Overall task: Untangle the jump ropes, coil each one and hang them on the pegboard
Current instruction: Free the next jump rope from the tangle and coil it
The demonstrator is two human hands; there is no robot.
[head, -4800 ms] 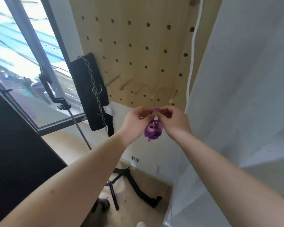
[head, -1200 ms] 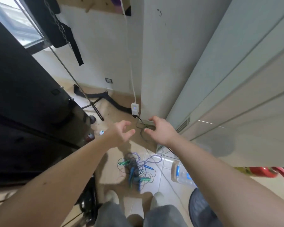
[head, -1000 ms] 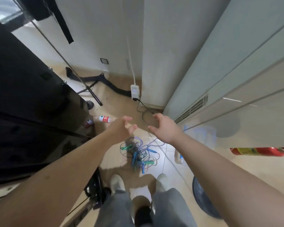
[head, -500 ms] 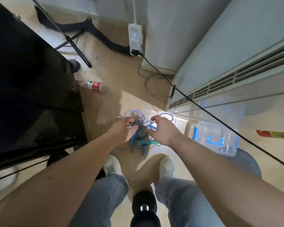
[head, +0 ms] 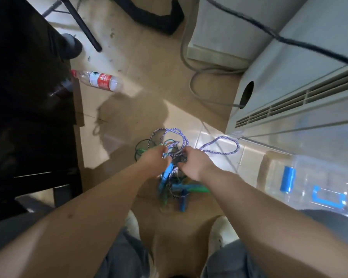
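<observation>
A tangle of jump ropes lies on the floor in front of my feet. Its purple-and-white braided rope [head: 221, 146] loops out to the right, a thin dark green rope [head: 142, 146] loops left, and blue handles [head: 184, 199] and a green handle [head: 199, 190] lie at the near side. My left hand [head: 154, 160] and my right hand [head: 193, 163] both grip the braided rope at the middle of the tangle, fingers curled around strands. The pegboard is out of view.
A plastic bottle [head: 100, 80] with a red label lies on the floor at the left, beside a black cabinet [head: 28, 97]. A clear box with blue latches [head: 309, 187] stands at the right under a white vented unit [head: 289, 101]. Cables run across the floor behind.
I left the pegboard, where the purple rope was being hung, and bent down to the floor. Both hands came down onto the tangle and took hold of the braided rope.
</observation>
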